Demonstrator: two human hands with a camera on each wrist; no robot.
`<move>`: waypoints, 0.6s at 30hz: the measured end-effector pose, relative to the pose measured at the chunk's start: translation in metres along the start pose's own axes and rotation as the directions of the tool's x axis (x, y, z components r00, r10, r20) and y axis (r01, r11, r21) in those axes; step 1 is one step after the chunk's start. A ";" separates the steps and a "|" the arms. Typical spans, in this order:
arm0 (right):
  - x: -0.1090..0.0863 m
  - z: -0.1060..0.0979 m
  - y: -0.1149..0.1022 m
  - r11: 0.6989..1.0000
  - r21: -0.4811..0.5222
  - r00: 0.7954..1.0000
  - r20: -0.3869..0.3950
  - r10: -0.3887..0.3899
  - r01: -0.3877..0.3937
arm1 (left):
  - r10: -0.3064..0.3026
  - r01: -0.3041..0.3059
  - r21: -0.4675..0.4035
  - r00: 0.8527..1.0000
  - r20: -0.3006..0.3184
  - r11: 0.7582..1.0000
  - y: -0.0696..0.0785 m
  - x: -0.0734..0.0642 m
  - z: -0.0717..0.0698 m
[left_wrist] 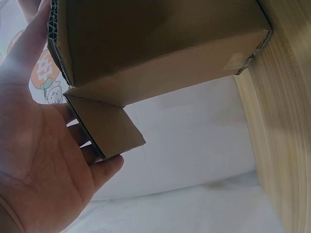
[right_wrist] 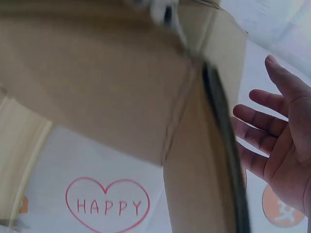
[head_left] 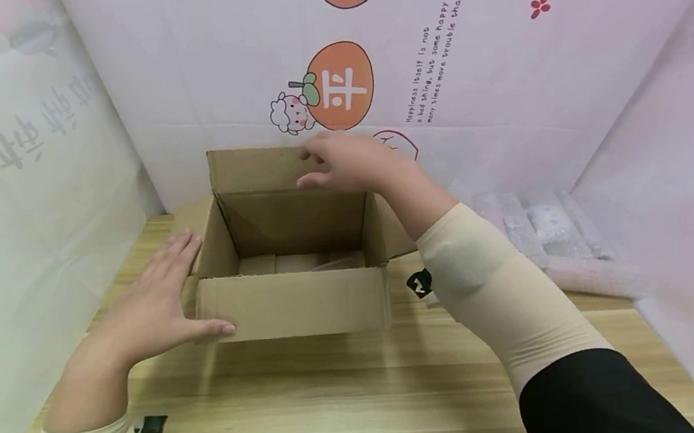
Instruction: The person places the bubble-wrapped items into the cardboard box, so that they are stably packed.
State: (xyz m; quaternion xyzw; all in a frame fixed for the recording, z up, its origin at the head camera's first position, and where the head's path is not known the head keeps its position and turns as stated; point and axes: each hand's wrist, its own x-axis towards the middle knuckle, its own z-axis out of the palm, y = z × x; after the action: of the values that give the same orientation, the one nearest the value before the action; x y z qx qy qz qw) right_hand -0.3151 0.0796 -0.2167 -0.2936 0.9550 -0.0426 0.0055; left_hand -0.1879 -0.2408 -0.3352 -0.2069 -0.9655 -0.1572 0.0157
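Note:
An open cardboard box (head_left: 295, 303) stands on the table with its flaps folded outward. My left hand (head_left: 152, 305) is at the box's left front corner. Its fingers lie along the left flap (left_wrist: 109, 126) and its thumb reaches over the front flap. In the left wrist view the fingers are behind that flap, nearly straight. My right hand (head_left: 348, 160) is over the upright back flap (head_left: 255, 169), fingers loosely bent. The right wrist view shows this hand (right_wrist: 286, 131) with spread fingers beside the cardboard, holding nothing. A clear film-like piece (head_left: 337, 264) lies inside the box.
Several bubble-wrapped items (head_left: 551, 227) lie at the right back of the wooden table (head_left: 322, 407), with a wrapped roll (head_left: 595, 277) in front of them. White printed sheets (head_left: 501, 74) rise behind and at both sides.

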 end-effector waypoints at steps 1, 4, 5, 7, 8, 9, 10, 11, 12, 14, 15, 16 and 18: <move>-0.003 -0.002 0.003 1.000 0.002 1.000 -0.011 0.000 0.000 | 0.001 -0.001 0.000 1.000 -0.001 1.000 0.000 0.000 0.000; -0.013 -0.005 0.013 1.000 0.013 0.999 -0.049 0.002 -0.001 | 0.002 -0.002 0.001 1.000 -0.002 1.000 0.000 0.000 0.000; -0.016 -0.006 0.017 1.000 0.025 0.998 -0.060 0.000 0.001 | 0.003 -0.003 0.001 1.000 -0.003 1.000 0.000 -0.001 0.000; -0.024 -0.008 0.024 0.999 0.046 0.997 -0.081 -0.003 0.006 | 0.006 -0.006 0.002 1.000 -0.007 1.000 0.000 -0.001 0.001; -0.029 -0.009 0.028 0.998 0.056 0.996 -0.091 -0.001 0.006 | 0.008 -0.008 -0.001 1.000 -0.008 1.000 0.000 -0.001 0.001; -0.033 -0.010 0.031 0.998 0.069 0.995 -0.099 -0.001 0.008 | 0.008 -0.008 -0.003 1.000 -0.010 1.000 0.000 -0.001 0.001; -0.037 -0.011 0.035 0.997 0.082 0.994 -0.106 0.000 0.009 | 0.008 -0.008 -0.005 1.000 -0.011 1.000 0.000 -0.001 0.001; -0.041 -0.012 0.039 0.996 0.092 0.993 -0.114 0.001 0.009 | 0.009 -0.009 -0.007 1.000 -0.013 1.000 0.000 -0.001 0.002; -0.046 -0.013 0.042 0.995 0.098 0.992 -0.122 0.008 0.004 | 0.008 -0.008 -0.009 1.000 -0.013 1.000 0.000 -0.001 0.002; -0.054 -0.015 0.049 0.994 0.109 0.990 -0.137 0.022 -0.007 | 0.006 -0.006 -0.014 1.000 -0.011 1.000 0.001 -0.001 0.002; -0.058 -0.016 0.053 0.994 0.113 0.989 -0.144 0.030 -0.014 | 0.004 -0.004 -0.013 1.000 -0.012 1.000 0.001 -0.001 0.002; -0.062 -0.016 0.057 0.993 0.113 0.988 -0.151 0.039 -0.022 | 0.004 -0.004 -0.013 1.000 -0.010 1.000 0.001 -0.001 0.001; -0.070 -0.017 0.064 0.993 0.116 0.985 -0.166 0.052 -0.033 | 0.002 -0.002 -0.013 1.000 -0.004 1.000 0.002 -0.001 0.001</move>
State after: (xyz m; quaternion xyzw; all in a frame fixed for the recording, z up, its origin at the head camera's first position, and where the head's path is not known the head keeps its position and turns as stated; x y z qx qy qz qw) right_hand -0.2934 0.1734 -0.2059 -0.2677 0.9541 -0.1209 -0.0580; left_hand -0.1863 -0.2393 -0.3353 -0.2074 -0.9643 -0.1640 0.0164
